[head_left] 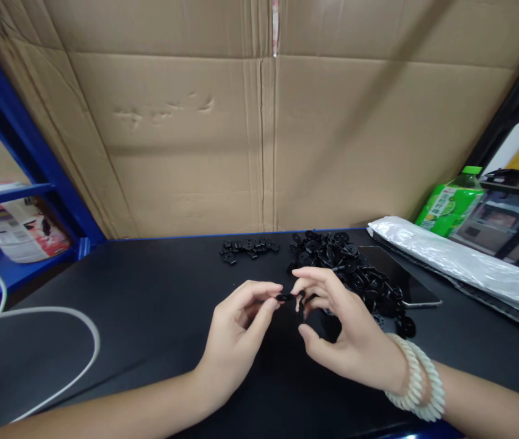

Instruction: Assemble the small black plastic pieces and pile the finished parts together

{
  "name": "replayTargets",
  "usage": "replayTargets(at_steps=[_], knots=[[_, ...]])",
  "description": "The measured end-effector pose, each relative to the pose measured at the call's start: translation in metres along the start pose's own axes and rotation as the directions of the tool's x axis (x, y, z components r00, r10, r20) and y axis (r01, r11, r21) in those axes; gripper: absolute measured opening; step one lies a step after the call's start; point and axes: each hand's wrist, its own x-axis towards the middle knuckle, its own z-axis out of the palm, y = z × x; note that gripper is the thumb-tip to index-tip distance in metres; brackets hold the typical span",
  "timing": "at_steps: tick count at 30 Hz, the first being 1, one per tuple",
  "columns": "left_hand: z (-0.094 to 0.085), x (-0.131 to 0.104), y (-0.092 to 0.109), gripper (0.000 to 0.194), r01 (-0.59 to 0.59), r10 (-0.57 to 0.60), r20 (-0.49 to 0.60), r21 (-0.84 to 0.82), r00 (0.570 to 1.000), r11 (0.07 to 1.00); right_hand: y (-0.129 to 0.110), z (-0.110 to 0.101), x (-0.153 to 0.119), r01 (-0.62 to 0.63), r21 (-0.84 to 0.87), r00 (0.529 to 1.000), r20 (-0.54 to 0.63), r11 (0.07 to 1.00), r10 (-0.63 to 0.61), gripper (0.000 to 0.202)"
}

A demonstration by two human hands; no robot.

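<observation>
My left hand pinches one end of a small flat black part between thumb and fingertips. Close beside it, my right hand grips a black piece between its thumb and fingers, held upright. The two pieces meet or nearly touch; the exact contact is too small to tell. Behind my right hand lies a big pile of black round parts. A smaller group of black pieces sits to the left of that pile, near the table's back edge.
The black table backs onto a cardboard wall. A dark flat panel lies beside the pile. At the right are a silvery wrapped package and a green bottle. A white cable loops at the left.
</observation>
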Motion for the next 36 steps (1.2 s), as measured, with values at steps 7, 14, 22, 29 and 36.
replayTargets(at_steps=[7, 14, 22, 29, 36], knots=[[0.001, 0.0, -0.003, 0.016, 0.064, -0.066, 0.043, 0.042, 0.997, 0.997, 0.015, -0.056, 0.028, 0.05, -0.434, 0.947, -0.266, 0.899, -0.181, 0.042], [-0.002, 0.001, -0.001, 0.013, 0.076, -0.084, 0.082, 0.097, 0.993, 0.992, 0.047, -0.138, 0.044, -0.24, -0.685, 0.97, -0.196, 0.688, 0.144, 0.038], [-0.003, 0.002, -0.002, 0.013, 0.108, -0.119, 0.104, 0.105, 0.987, 0.989, 0.081, -0.163, 0.024, -0.473, -0.781, 0.82, -0.222, 0.407, 0.528, 0.044], [-0.002, 0.003, -0.002, 0.012, 0.115, -0.127, 0.115, 0.108, 0.985, 0.988, 0.076, -0.167, 0.02, -0.495, -0.792, 0.741, -0.171, 0.357, 0.649, 0.066], [-0.002, 0.004, -0.003, 0.013, 0.146, -0.159, 0.131, 0.106, 0.978, 0.984, 0.08, -0.167, 0.013, -0.507, -0.78, 0.718, -0.147, 0.367, 0.68, 0.084]])
